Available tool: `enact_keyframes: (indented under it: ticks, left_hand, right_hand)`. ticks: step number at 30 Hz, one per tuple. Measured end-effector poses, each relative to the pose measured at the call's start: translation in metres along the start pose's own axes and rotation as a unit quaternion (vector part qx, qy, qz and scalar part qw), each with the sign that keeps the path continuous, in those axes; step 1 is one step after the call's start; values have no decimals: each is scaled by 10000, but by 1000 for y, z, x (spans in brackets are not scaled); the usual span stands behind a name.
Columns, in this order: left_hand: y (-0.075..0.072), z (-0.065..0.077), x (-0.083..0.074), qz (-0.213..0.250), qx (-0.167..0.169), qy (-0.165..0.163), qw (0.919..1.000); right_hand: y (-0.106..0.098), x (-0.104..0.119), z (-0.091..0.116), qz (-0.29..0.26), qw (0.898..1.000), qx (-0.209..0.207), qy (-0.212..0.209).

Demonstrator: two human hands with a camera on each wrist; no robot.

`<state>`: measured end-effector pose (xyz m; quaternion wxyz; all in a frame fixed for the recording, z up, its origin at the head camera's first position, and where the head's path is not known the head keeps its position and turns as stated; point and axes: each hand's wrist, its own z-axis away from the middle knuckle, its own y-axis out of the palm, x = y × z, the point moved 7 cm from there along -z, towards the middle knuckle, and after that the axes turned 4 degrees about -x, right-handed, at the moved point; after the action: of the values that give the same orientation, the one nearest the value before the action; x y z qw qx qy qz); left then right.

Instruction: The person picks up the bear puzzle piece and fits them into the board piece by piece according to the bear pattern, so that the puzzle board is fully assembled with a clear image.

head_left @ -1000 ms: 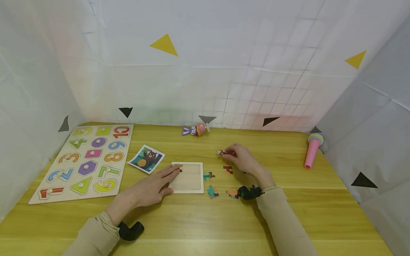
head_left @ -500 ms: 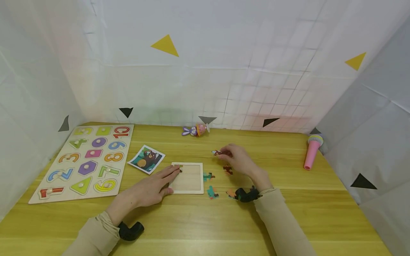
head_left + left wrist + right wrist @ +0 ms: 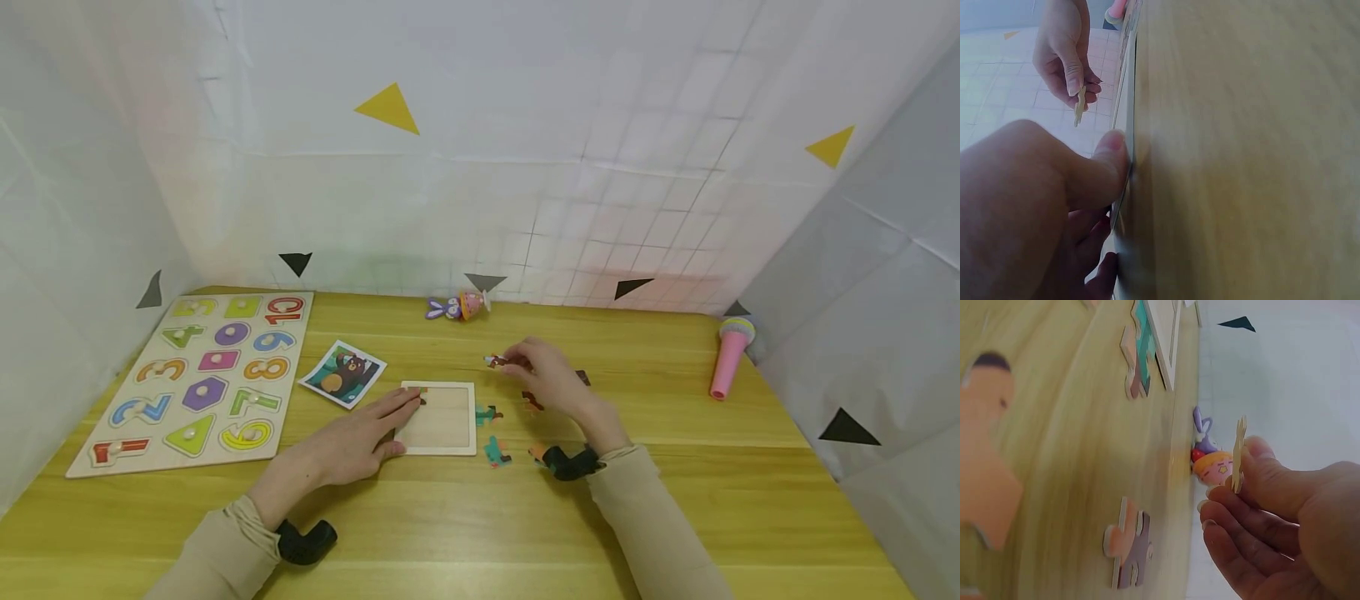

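My right hand [image 3: 551, 377] pinches a small jigsaw piece [image 3: 494, 361] between thumb and fingers, held above the table beyond the tray. In the right wrist view this piece [image 3: 1239, 453] is edge-on, showing pale wood. My left hand [image 3: 351, 442] rests on the left side of a square wooden puzzle tray [image 3: 442, 451], fingers extended over its rim and thumb at the near corner. One jigsaw piece [image 3: 423, 397] sits in the tray's far left corner, partly covered by those fingers. Several loose pieces, including a teal one [image 3: 495, 452], lie right of the tray.
A picture card of a bear [image 3: 345, 373] lies left of the tray. Farther left is a number-and-shape peg board [image 3: 198, 383]. A rabbit toy [image 3: 459, 306] lies near the back wall, and a pink toy microphone [image 3: 731, 357] at the right edge.
My right hand has moved left with the jigsaw piece, toward the tray, uncovering a dark piece behind it. The left hand has stayed on the tray.
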<state>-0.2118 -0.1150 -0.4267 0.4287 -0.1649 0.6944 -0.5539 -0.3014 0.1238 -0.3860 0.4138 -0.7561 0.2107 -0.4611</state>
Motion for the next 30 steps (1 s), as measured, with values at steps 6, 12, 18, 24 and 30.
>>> enact_keyframes:
  ticks: [6,12,18,24,30]
  left_hand:
    - [-1,0,0,51,-84,17,10000]
    - [1,-1,2,119,-21,-81,9999]
    - [3,-2,3,159,30,-127,9998]
    - [3,-2,3,166,53,-163,9997]
    - [2,-2,3,184,57,-183,9996]
  right_hand:
    - [7,8,-2,29,10000,54,-43]
    - [18,21,-6,60,9998,175,-94]
    - [28,36,-9,-36,9989,289,-355]
    - [35,44,-10,-11,9980,391,-495]
    - [44,49,-12,-34,9978,553,-357]
